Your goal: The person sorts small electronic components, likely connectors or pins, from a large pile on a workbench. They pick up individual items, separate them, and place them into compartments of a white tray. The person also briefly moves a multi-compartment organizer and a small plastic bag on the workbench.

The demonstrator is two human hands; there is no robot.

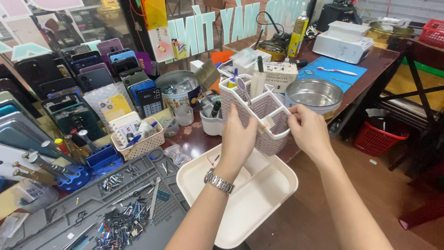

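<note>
Both hands up on the pale woven organiser basket, lifted above the white tray at the near worktop edge. Left hand wraps its front wall, fingers closed; right hand pinches the right rim. Steel bowl sits just beyond.

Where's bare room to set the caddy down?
Free: the white tray under the perforated caddy that the left hand and right hand hold, and the blue mat beside the metal bowl. Crowded: the grey work mat, littered with screws.
</note>
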